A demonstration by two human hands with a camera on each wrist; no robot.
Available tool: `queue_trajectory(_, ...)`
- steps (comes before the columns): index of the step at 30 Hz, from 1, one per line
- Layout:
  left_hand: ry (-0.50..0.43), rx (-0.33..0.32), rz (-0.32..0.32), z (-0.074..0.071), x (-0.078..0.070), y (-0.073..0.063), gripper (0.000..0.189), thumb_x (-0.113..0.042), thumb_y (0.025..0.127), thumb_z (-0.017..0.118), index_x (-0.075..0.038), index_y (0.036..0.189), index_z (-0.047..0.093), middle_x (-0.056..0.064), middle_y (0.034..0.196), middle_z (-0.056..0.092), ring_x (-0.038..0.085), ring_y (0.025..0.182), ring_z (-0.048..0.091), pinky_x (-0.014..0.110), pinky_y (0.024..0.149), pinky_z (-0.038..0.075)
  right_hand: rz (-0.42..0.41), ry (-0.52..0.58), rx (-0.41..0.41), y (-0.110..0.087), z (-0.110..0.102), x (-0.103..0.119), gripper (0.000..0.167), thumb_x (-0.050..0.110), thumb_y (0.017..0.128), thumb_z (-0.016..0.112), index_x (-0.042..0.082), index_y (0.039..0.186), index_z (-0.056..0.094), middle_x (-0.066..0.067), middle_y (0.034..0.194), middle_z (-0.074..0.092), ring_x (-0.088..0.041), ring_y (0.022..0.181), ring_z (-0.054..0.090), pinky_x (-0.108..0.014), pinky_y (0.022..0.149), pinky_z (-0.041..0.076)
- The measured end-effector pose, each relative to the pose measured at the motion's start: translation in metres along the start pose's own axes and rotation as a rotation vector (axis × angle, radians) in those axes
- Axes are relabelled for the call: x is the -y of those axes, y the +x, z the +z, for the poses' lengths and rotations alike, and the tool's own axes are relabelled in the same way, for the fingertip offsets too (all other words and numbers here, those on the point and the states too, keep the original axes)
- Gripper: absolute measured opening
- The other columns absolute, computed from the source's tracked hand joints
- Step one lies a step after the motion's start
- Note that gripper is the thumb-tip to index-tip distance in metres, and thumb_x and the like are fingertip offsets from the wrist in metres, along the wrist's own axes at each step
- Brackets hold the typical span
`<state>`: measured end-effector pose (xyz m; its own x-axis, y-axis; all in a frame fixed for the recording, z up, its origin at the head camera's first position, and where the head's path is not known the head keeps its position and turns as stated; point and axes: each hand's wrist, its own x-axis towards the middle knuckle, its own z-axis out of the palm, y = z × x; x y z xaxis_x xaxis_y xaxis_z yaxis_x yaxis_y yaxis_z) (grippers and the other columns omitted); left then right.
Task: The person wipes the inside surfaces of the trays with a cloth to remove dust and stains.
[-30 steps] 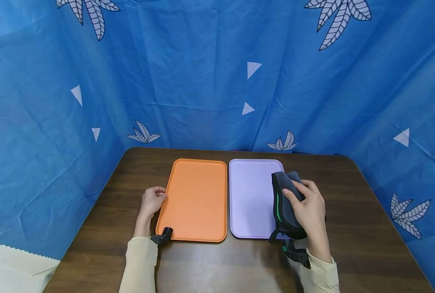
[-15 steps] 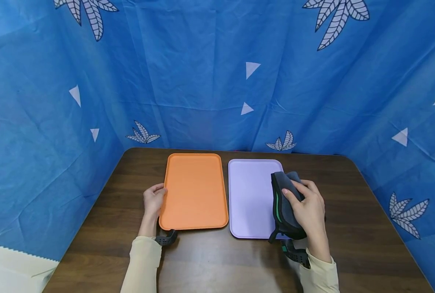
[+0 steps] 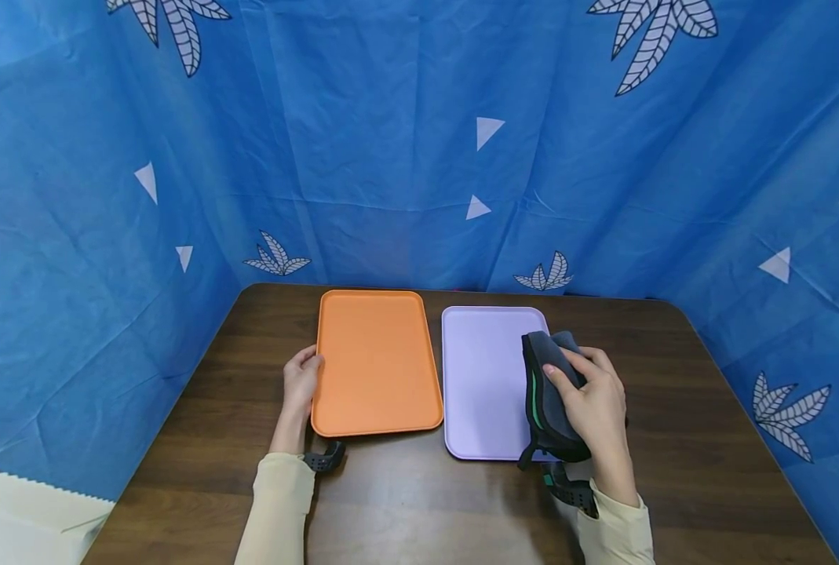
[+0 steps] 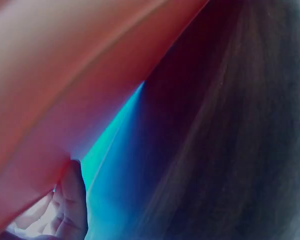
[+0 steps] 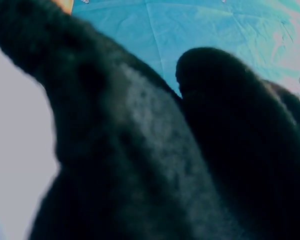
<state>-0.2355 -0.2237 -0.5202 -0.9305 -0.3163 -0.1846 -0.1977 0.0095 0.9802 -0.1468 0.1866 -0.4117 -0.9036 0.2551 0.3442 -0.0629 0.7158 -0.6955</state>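
My left hand (image 3: 302, 382) pinches the left rim of an orange tray (image 3: 377, 361). In the left wrist view, the fingers (image 4: 72, 200) are at the edge of the tray (image 4: 65, 75), and a gap under it shows it raised there. On the other side, my right hand (image 3: 596, 396) grips a dark grey fabric pouch (image 3: 556, 392) with black edging and a green stripe. This pouch is over the right side of a lilac tray (image 3: 486, 377); whether it touches the tray cannot be told. Dark cloth of the pouch (image 5: 160, 150) fills much of the right wrist view.
Both trays lie side by side on a dark wooden table (image 3: 687, 439), the orange one's near right corner close against the lilac one. A blue patterned cloth (image 3: 391, 141) hangs behind and at the sides. Something white (image 3: 23, 518) shows at the lower left.
My left hand has moved the orange tray away from me, towards the table's far edge, and turned it slightly. The right hand and the pouch have stayed put.
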Motion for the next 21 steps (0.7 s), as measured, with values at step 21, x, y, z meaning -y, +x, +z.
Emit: queue_trajectory(21, -0.041, 0.152, -0.068, -0.005, 0.006, 0.016, 0.05, -0.023, 0.102, 0.047, -0.009, 0.149, 0.037, 0.006, 0.115, 0.055, 0.003, 0.083, 0.06, 0.023, 0.073, 0.052, -0.003, 0.001, 0.03, 0.0, 0.0, 0.0, 0.036, 0.019, 0.088, 0.073, -0.001, 0.119, 0.069, -0.02, 0.121, 0.058, -0.037, 0.103, 0.054, -0.05, 0.079, 0.046)
